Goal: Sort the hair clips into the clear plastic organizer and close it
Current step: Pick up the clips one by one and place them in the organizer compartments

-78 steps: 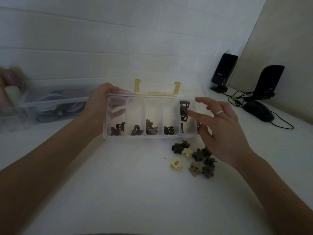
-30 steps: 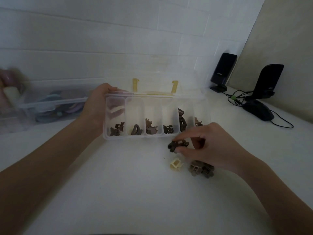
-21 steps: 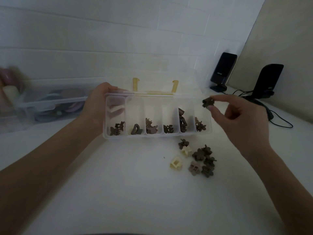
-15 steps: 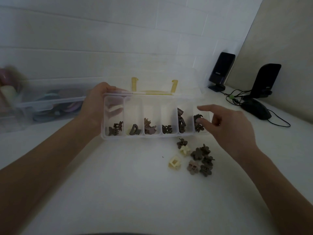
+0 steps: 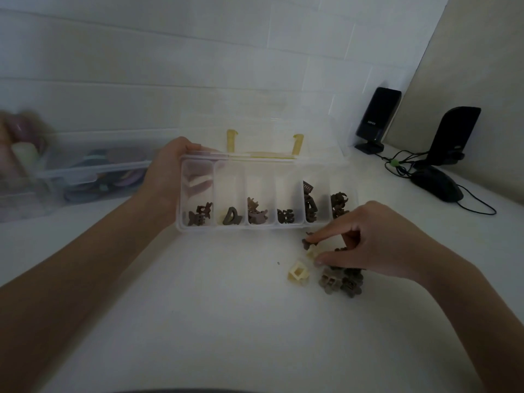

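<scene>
The clear plastic organizer [image 5: 255, 226] is tilted up on the white desk, its lid [image 5: 263, 129] open at the back with yellow latches. Each of its compartments holds dark brown hair clips [image 5: 256, 214]. My left hand [image 5: 167, 171] grips the organizer's left end. My right hand [image 5: 377, 239] is down on the loose pile in front of the organizer's right end. Its index finger and thumb close on a small cream clip [image 5: 313, 251], and the index tip also touches a dark clip [image 5: 306, 241]. A larger cream clip [image 5: 297, 272] and several dark flower clips [image 5: 340, 280] lie beside it.
A clear storage bin [image 5: 93, 168] with coloured items stands at the left against the tiled wall. Two black speakers [image 5: 377, 120] [image 5: 453, 134], a black mouse [image 5: 436, 184] and cables sit at the back right.
My right hand dropped a dark clip into the rightmost compartment, then came back down to the loose pile. The left hand kept its hold on the organizer.
</scene>
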Demonstrator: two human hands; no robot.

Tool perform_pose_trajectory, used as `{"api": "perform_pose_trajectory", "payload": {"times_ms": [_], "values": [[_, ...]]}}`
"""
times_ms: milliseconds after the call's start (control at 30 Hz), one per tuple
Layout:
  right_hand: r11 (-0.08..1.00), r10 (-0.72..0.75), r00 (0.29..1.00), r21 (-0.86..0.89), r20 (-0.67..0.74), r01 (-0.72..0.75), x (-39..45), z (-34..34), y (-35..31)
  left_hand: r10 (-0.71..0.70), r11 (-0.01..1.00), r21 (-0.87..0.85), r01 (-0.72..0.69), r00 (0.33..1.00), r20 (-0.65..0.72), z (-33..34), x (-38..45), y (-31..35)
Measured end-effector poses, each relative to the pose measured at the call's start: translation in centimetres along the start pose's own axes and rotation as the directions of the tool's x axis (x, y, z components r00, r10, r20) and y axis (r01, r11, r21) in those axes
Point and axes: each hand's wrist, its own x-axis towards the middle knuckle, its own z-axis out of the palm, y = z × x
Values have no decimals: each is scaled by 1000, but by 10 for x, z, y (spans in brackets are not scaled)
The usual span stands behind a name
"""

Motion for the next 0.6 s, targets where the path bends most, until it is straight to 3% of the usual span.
{"api": "perform_pose_trajectory", "payload": {"times_ms": [100, 200, 367, 467, 600], "values": [[998, 23, 999, -64, 29, -21, 2, 1, 1, 0, 1000, -8, 0, 1000, -10, 0, 0, 0], [1000, 4, 1000, 16, 4, -4, 2, 4, 2, -6, 1000, 7, 6, 1000, -8, 0, 1, 0], [966, -71, 978, 230, -194, 116, -1, 1, 0, 3, 1000, 22, -3, 1000, -9, -1, 3, -1], [963, -51, 899, 219, -435, 160, 2, -1, 3, 4, 1000, 29, -3, 1000, -4, -1, 4, -1], [976, 70, 727, 196, -683, 91, 6, -2, 12, 3, 999, 37, -4, 1000, 8, -2, 6, -2]]}}
